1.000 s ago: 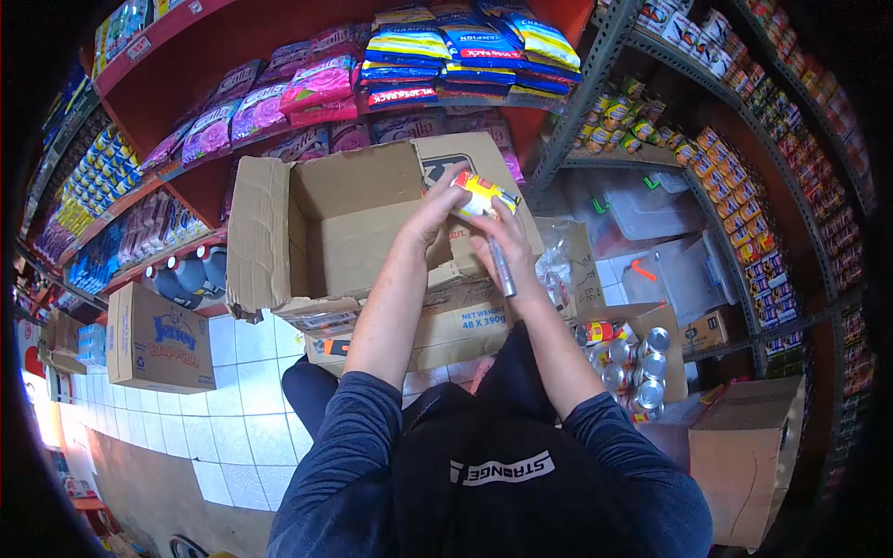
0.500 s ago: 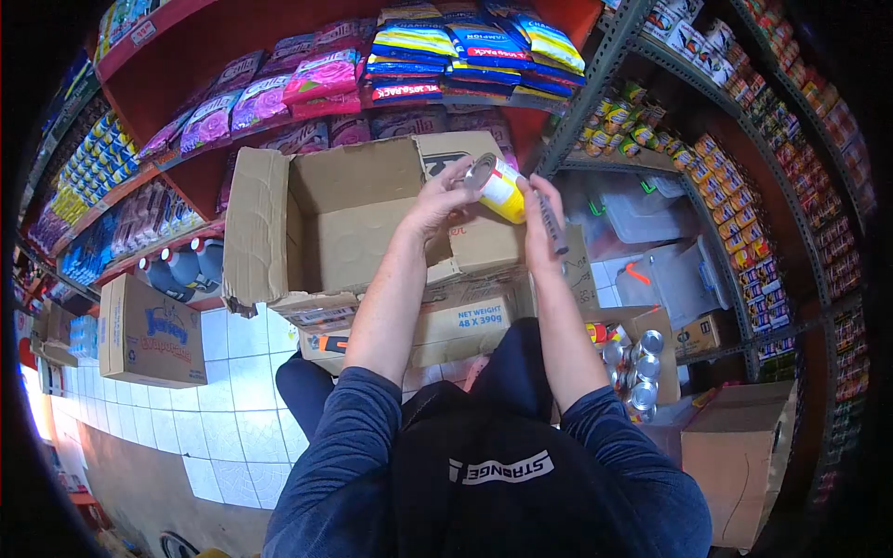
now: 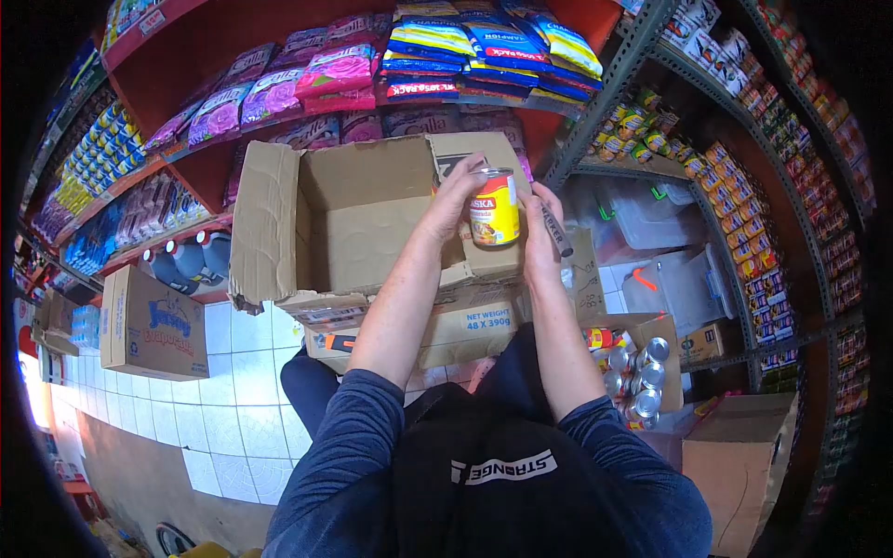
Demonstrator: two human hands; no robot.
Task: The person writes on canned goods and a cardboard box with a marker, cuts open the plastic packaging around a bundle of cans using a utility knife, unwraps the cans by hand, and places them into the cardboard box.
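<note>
My left hand (image 3: 450, 203) is closed round a red and yellow food can (image 3: 496, 221), its fingers along the upper left side. The can stands nearly upright in the grip, label facing me. My right hand (image 3: 542, 232) is closed on a dark marker (image 3: 555, 230), which points down along the palm. The right fingers are close beside the can; I cannot tell whether they touch it. Below and left of the can is an open cardboard box (image 3: 358, 181), and behind the can is its flap.
At my right, a low carton (image 3: 672, 395) holds several silver-topped cans (image 3: 648, 376). An orange-handled tool (image 3: 340, 343) lies on cardboard before me. A closed carton (image 3: 153, 325) sits on the tiles at left. Stocked shelves (image 3: 581, 167) rise ahead and right.
The can has turned from tilted, showing its end and a white part of the label, to nearly upright with its red and yellow front showing. Both hands have come slightly lower in view.
</note>
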